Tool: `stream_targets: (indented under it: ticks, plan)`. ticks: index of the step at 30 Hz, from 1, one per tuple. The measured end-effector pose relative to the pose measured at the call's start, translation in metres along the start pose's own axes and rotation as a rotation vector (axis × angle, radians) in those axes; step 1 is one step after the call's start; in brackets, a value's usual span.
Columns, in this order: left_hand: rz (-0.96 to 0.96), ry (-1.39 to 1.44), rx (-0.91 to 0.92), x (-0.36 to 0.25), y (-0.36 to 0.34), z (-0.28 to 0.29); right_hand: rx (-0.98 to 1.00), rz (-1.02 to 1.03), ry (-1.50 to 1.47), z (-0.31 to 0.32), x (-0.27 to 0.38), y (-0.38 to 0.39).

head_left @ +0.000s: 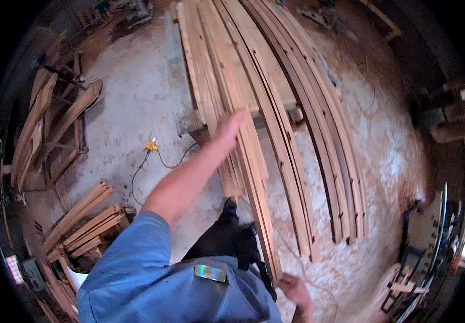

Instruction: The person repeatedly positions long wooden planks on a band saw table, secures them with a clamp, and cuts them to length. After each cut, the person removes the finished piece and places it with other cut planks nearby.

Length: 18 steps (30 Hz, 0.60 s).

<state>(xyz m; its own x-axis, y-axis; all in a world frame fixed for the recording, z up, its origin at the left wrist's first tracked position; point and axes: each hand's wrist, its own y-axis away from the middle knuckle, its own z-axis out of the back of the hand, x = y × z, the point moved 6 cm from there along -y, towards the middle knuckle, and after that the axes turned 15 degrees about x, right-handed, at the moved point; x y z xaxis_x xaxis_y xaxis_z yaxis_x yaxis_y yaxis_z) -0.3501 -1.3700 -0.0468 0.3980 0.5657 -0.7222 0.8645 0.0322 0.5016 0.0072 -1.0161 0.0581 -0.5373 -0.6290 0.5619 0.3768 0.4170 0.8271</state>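
A long, pale wooden plank runs from the pile on the workbench back toward my body, its near end beside my waist. My left hand is closed over it partway along, with the arm stretched forward. At the near end, my right hand has its fingers closed at the plank's corner. Under and left of this plank lie more light boards. To the right, narrow strips and darker-edged strips lie lengthwise, jutting past the bench's near edge.
A yellow power connector with a dark cable lies on the dusty floor to the left. Stacked wood offcuts sit at lower left. Farther left stands a rack with curved timber. Metal and wooden parts are at lower right.
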Motion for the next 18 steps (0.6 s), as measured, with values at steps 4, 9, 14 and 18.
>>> stream_targets:
  ticks: [4, 9, 14, 18]
  plan:
    - [-0.134, -0.175, 0.014, -0.038, -0.003, 0.011, 0.109, 0.243, 0.333, 0.037, 0.060, -0.039]
    - [-0.362, -0.300, 0.032, -0.083, 0.004, 0.014, -0.243, 0.528, 0.317, 0.094, 0.150, -0.119]
    - [-0.285, -0.246, -0.051, -0.079, 0.028, 0.023, -0.442, 0.192, 0.477, 0.077, 0.203, -0.238]
    - [-0.335, -0.286, -0.033, -0.066, 0.052, 0.019, -0.430, 0.098, 0.364, 0.085, 0.207, -0.288]
